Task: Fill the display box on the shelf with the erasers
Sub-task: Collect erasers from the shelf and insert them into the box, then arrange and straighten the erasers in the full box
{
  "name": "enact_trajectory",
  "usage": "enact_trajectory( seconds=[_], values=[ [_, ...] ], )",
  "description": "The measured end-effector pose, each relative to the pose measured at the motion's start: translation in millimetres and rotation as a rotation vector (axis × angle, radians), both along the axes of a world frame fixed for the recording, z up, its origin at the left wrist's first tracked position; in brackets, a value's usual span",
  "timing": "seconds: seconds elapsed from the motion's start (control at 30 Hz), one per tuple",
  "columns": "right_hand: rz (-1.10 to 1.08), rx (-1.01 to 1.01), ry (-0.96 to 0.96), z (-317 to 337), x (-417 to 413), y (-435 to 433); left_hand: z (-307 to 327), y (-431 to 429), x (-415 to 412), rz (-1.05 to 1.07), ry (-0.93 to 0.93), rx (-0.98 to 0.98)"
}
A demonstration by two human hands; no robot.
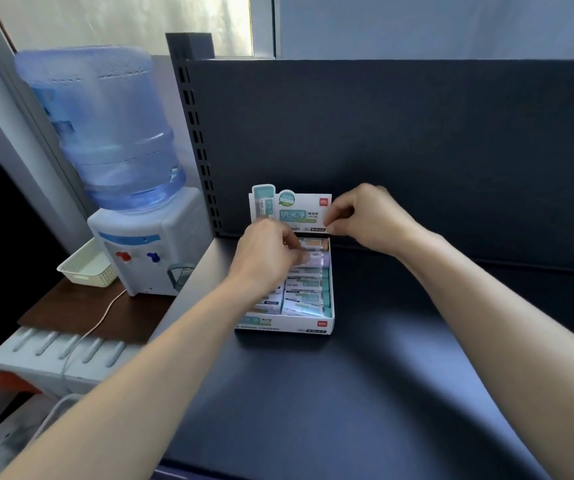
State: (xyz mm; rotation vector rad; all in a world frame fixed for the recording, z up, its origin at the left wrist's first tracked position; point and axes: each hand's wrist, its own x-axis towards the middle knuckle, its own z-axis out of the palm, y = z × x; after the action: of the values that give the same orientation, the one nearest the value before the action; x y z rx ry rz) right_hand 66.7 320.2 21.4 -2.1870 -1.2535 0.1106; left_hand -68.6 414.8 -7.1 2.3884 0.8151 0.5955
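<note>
A white display box [284, 326] stands on the dark shelf [365, 393], its printed lid flap [299, 211] raised upright at the back. Rows of wrapped erasers [308, 296] lie inside, mostly teal-ended, with an orange one at the back. My left hand [265, 256] reaches over the box's back left part, its fingers closed on a pale purple-ended eraser [316, 260]. My right hand [368, 218] pinches the right edge of the lid flap. The left hand hides the erasers beneath it.
A water dispenser [140, 244] with a blue bottle [105, 129] stands left of the shelf on a brown table. A cream basket [86, 266] sits beside it. The shelf's slotted upright [197, 140] and dark back panel [417, 150] rise behind the box.
</note>
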Motion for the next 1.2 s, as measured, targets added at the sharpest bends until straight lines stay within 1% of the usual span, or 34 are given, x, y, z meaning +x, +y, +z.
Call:
enact_trajectory(
  seconds=[0.23, 0.33, 0.43, 0.53, 0.7, 0.87, 1.03, 1.2],
  values=[
    [-0.079, 0.013, -0.024, 2, -1, -16, -1, 1, 6, -0.014, 0.008, 0.122],
    [-0.132, 0.019, -0.031, 2, -5, -25, 0, 3, 4, -0.045, 0.010, 0.145],
    [-0.199, -0.002, -0.060, 1, -7, -39, 8, 4, 5, -0.136, -0.045, 0.144],
    [-0.302, -0.046, -0.065, -1, -8, -63, 19, -10, 14, -0.277, -0.083, 0.100],
    [-0.495, -0.133, -0.069, -5, 0, -127, 28, -64, 44, -0.518, -0.053, 0.098],
    [-0.703, -0.148, -0.067, 0, 23, -205, 30, -133, 83, -0.702, 0.022, 0.067],
    [-0.875, -0.176, -0.044, 1, 59, -286, 28, -200, 136, -0.763, 0.092, 0.016],
    [-0.912, -0.209, -0.009, -6, 94, -346, 13, -253, 193, -0.746, 0.138, -0.044]
  ],
)
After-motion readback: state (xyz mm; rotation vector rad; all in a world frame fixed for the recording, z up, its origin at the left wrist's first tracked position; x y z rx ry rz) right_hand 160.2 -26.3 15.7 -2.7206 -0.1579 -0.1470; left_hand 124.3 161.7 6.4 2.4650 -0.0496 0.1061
